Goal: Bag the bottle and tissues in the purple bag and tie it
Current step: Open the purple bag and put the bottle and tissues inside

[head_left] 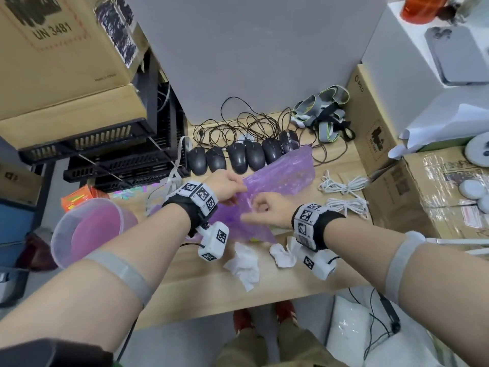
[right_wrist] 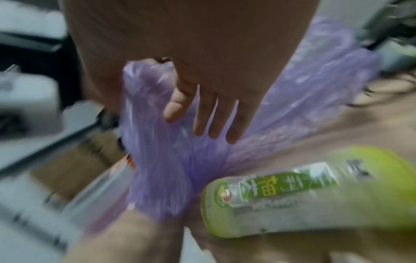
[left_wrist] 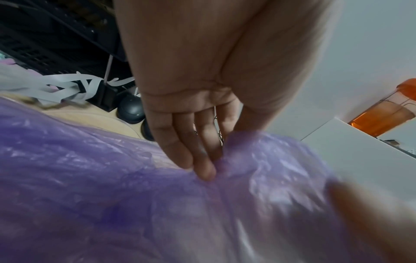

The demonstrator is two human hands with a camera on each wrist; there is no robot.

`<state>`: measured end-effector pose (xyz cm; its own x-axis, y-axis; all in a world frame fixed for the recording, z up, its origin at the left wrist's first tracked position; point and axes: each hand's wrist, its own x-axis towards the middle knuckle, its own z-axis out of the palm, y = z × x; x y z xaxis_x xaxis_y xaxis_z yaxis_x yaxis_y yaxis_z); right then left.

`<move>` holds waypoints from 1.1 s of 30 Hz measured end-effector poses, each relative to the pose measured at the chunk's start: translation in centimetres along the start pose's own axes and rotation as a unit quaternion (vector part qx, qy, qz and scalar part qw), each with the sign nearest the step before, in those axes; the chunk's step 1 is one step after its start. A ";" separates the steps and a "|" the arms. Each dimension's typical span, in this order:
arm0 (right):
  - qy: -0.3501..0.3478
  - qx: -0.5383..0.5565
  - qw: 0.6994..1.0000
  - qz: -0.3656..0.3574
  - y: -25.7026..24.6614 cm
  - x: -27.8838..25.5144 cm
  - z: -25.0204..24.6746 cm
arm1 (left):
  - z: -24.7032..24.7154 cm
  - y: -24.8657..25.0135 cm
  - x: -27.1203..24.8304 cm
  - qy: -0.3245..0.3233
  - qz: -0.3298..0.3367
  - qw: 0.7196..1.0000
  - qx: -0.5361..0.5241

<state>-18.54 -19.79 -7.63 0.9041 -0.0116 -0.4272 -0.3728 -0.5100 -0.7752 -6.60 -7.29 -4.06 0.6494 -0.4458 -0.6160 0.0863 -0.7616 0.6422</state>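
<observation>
Purple thin plastic bag (head_left: 277, 178), flat on the wooden surface (head_left: 211, 290), is pinched by left hand (head_left: 225, 188) and right hand (head_left: 267, 210); its mouth needs opening next. Green-labelled bottle (right_wrist: 310, 192) and crumpled white tissues (head_left: 244, 263) lie outside.

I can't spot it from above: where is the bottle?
In the right wrist view, the bottle lies on the table, lower right, beside the purple bag.

Light wooden tabletop (head_left: 211, 292) and its load

On it: 6 black computer mice (head_left: 239, 156), 2 crumpled white tissues (head_left: 244, 263), coiled white cables (head_left: 344, 185), thin purple plastic bag (head_left: 285, 176).
</observation>
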 end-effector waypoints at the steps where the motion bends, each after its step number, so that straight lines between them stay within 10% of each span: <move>1: 0.029 0.089 0.994 0.057 0.1 -0.1 -0.4 | -0.1 -0.2 -0.2 -0.006 0.000 1.000 -0.013; 5: 0.111 0.276 0.927 0.229 2.1 2.0 -1.9 | 0.0 -0.5 -1.5 -0.077 0.012 0.996 -0.047; 20: 0.177 0.096 0.960 0.194 -1.8 1.9 -3.7 | -6.8 0.8 -6.1 0.172 0.035 0.984 -0.022; 25: 0.086 -0.098 0.975 0.179 -6.1 -0.1 -4.0 | -9.0 1.4 -10.7 0.121 -0.040 0.989 0.073; 29: 0.079 -0.175 0.977 0.089 -8.2 0.6 -2.5 | -10.2 1.2 -14.5 0.033 -0.049 0.998 0.019; 33: -0.076 -0.238 0.968 -0.011 -11.8 -0.9 -0.6 | -12.0 2.0 -18.0 -0.009 -0.090 0.992 -0.087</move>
<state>-14.79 -14.29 2.18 0.8561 0.1132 -0.5043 -0.1819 -0.8473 -0.4989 -9.06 4.84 13.80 0.5977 -0.3193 -0.7354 0.3303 -0.7378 0.5887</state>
